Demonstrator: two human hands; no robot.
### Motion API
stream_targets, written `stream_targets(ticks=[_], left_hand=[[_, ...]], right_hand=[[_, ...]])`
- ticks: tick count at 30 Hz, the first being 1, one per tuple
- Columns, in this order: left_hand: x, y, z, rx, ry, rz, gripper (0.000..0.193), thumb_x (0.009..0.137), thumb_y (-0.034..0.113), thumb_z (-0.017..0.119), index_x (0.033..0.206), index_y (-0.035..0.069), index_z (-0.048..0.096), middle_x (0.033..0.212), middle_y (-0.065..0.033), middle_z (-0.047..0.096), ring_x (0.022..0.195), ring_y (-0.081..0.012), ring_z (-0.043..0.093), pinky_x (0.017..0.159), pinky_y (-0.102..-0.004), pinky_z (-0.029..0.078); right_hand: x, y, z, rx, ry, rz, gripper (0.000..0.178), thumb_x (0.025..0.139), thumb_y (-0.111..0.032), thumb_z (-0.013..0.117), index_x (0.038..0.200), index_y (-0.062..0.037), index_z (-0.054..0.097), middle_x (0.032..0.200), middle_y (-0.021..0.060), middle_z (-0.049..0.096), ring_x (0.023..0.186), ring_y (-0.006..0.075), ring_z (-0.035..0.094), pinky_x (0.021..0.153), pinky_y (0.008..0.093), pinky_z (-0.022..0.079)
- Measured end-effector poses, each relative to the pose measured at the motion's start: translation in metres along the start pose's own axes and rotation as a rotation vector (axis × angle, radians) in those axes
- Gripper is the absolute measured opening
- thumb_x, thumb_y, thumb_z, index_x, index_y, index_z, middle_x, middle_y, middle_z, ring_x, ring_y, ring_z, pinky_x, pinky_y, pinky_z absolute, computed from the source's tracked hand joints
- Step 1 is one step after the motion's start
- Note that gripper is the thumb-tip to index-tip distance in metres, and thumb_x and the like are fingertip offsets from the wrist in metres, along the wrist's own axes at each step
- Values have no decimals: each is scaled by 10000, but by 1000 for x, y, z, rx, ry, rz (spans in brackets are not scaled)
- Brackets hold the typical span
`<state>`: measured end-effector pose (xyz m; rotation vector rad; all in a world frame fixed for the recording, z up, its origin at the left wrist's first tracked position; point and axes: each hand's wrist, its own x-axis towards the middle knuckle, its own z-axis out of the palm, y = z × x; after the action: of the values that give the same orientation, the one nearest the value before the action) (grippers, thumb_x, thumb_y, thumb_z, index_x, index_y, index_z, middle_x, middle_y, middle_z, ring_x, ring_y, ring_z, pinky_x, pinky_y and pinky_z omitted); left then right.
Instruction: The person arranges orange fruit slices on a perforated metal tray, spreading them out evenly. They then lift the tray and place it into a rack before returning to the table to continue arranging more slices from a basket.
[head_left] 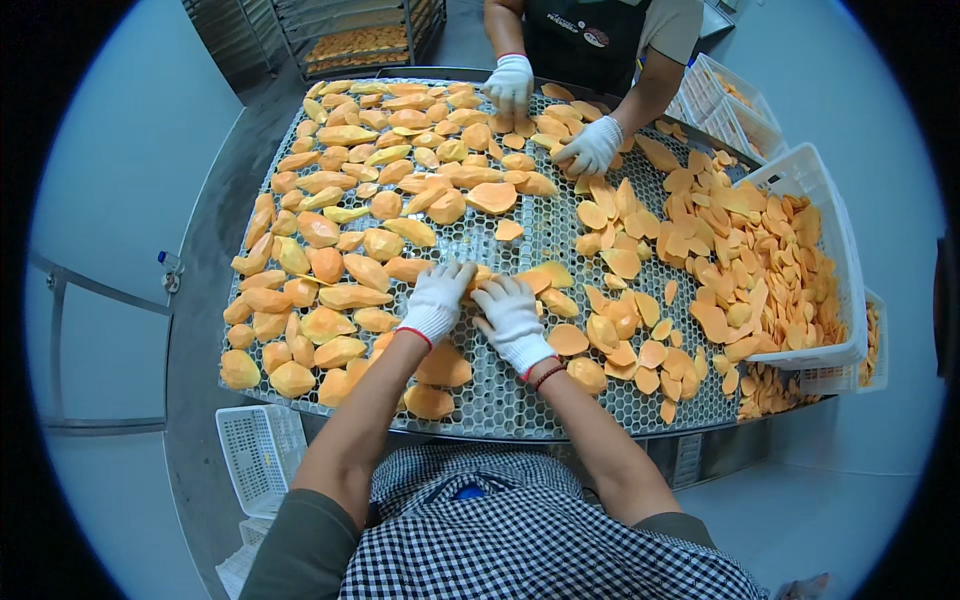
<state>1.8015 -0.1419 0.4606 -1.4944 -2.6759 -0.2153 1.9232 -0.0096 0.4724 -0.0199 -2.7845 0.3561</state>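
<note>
Flat oval orange slices, which look like mango, lie in rows on a mesh rack (500,390) in front of me. My left hand (436,303), in a white knit glove with a red cuff, has its fingers bent down over a mango slice (484,274) near the middle of the rack. From the right, my right hand (512,318), gloved the same way, closes its fingers on the slices there. Its fingertips almost meet those of my left hand, and both hide part of what they hold. A larger slice (443,366) lies below my left wrist.
Slices spill from a tipped white crate (840,270) at the right. Across the rack, a co-worker's gloved hands (592,147) handle slices. White crates (735,105) stand behind, another crate (262,455) is on the floor at left, and a tray trolley (355,40) is at the back.
</note>
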Motion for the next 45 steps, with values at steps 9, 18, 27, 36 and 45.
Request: stream_targets(ticks=[9,18,27,36,45], left_hand=[[19,-18,-19,-372,-88,16,305,960,273,579,1221,123,619,1074,-150,677,966,-355,651,840,-451,529],[55,-15,-26,-308,-200,20,299,914,277,632,1167,117,630,985,-140,649,885,-346,651,763,-438,534],[46,-51,-45,-270,-319,242,438,926,218,603,1355,150,545,1329,-152,566,1163,-351,587,938,-436,498],[64,13,-8,-183,-111,204,504,884,273,659,1358,175,515,1400,-159,483,1330,-345,433,1087,-541,322],[51,-52,-15,-51,-159,514,495,877,152,648,1353,215,529,1377,-104,505,1309,-300,455,1107,-518,321]], right_hand=[[3,-12,20,26,-13,27,318,780,-237,728,1055,-105,639,1070,81,647,1039,279,611,902,422,471],[-7,-18,3,470,-305,372,401,927,-293,625,1263,-76,595,1165,170,671,1068,368,636,904,443,521],[10,-54,33,734,-171,492,350,881,-229,639,1172,-35,628,1147,170,659,1078,351,619,962,412,485],[-19,-18,-1,-133,54,433,495,704,-302,813,1141,-135,649,1294,66,582,1189,300,518,1022,476,389],[-35,-30,10,33,19,118,429,755,-248,749,1153,-139,633,1216,63,618,1190,289,542,1022,484,405]])
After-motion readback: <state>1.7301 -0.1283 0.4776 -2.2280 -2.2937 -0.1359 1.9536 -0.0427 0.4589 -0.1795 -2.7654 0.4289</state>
